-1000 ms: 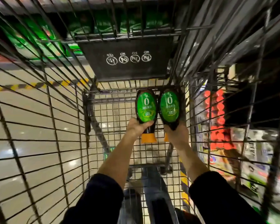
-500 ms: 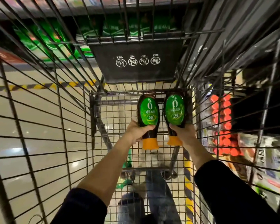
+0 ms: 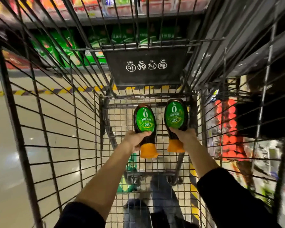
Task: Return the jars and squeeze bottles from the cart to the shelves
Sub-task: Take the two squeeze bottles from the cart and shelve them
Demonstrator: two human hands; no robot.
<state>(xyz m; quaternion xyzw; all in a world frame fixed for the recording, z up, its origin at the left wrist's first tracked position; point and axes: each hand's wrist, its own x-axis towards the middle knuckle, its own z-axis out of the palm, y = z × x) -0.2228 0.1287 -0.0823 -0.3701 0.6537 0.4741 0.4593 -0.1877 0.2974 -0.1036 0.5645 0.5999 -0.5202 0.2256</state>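
Two dark squeeze bottles with green oval labels and orange caps are held inside the wire cart [image 3: 59, 132], caps pointing toward me. My left hand [image 3: 135, 140] grips the left squeeze bottle [image 3: 145, 127] around its neck. My right hand [image 3: 185, 135] grips the right squeeze bottle [image 3: 176, 119] the same way. The two bottles are a little apart, near the far end of the basket, above its mesh floor.
A black child-seat flap [image 3: 146, 69] with warning icons hangs at the cart's far end. Shelves with green packages [image 3: 59, 46] run beyond it. Red goods [image 3: 227, 125] fill the shelf on the right. Yellow-black floor tape [image 3: 39, 91] crosses the tiled floor on the left.
Both hands have lifted slightly with the bottles and spread them apart; a second ago the two bottles were touching side by side. The view has tilted and drawn back.
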